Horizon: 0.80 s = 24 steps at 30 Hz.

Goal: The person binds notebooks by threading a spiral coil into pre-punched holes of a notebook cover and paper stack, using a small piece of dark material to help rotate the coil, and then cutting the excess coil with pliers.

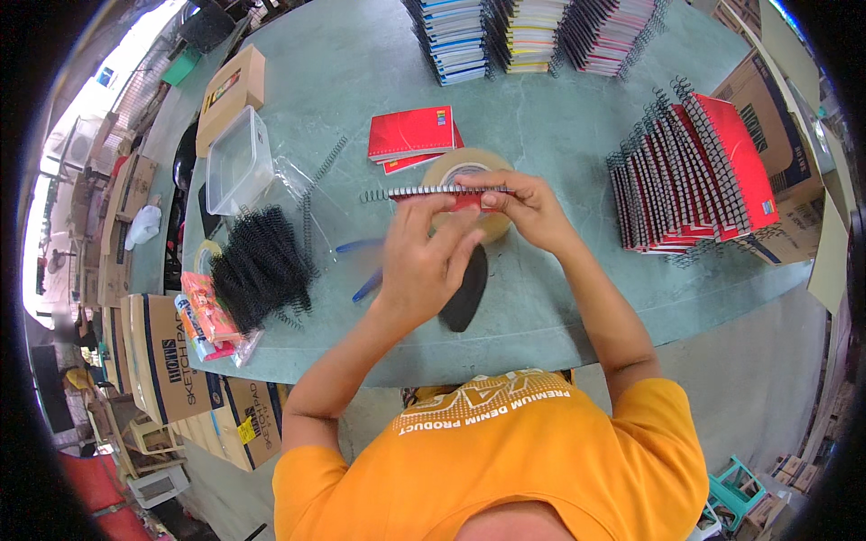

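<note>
Between my two hands is a small red spiral notebook (465, 205), held edge-up with its black coil binding along the top. The coil (372, 196) sticks out past the notebook's left end. My right hand (526, 209) pinches the notebook's right end between thumb and fingers. My left hand (424, 257) presses its fingers along the near side of the notebook. Below it lies a large tan tape roll (498, 229), partly hidden by my hands. Blue handles (366, 286) of a tool show left of my left hand; its other end is hidden. A flat black piece (465, 293) lies near my left wrist.
Red notebooks (410, 133) lie just beyond my hands. A heap of black coils (262, 266) and a clear plastic box (240, 160) are to the left. Coil-bound red notebooks (695, 171) stack at right, other notebook stacks (528, 36) at the far edge. Cartons (171, 356) stand lower left.
</note>
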Available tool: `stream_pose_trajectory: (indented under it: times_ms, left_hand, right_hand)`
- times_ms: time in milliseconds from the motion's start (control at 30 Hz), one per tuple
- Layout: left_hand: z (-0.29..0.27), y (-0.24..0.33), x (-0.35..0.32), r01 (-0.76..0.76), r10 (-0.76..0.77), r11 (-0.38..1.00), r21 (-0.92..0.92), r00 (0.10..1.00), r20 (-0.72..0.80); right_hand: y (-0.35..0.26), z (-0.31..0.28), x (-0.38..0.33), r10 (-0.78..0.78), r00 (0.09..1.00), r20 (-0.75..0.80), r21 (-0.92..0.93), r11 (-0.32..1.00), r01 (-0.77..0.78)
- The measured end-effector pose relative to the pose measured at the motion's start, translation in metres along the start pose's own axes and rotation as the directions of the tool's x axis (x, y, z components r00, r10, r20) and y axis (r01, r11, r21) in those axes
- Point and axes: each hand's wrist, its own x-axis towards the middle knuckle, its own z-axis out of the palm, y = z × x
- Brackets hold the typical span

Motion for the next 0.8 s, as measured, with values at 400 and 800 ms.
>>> stream_pose_trajectory:
  times_ms: [400, 800]
  left_hand:
    - [0.011, -0.014, 0.044, -0.048, 0.053, 0.998, -0.026, 0.977, 0.209]
    - [0.032, -0.012, 0.045, -0.169, 0.2, 0.964, -0.208, 0.969, 0.142]
  right_hand:
    - [0.009, -0.004, -0.013, 0.113, 0.992, -0.062, -0.198, 0.973, -0.123]
    - [0.027, -0.007, -0.017, 0.054, 0.998, -0.039, -0.131, 0.99, -0.059]
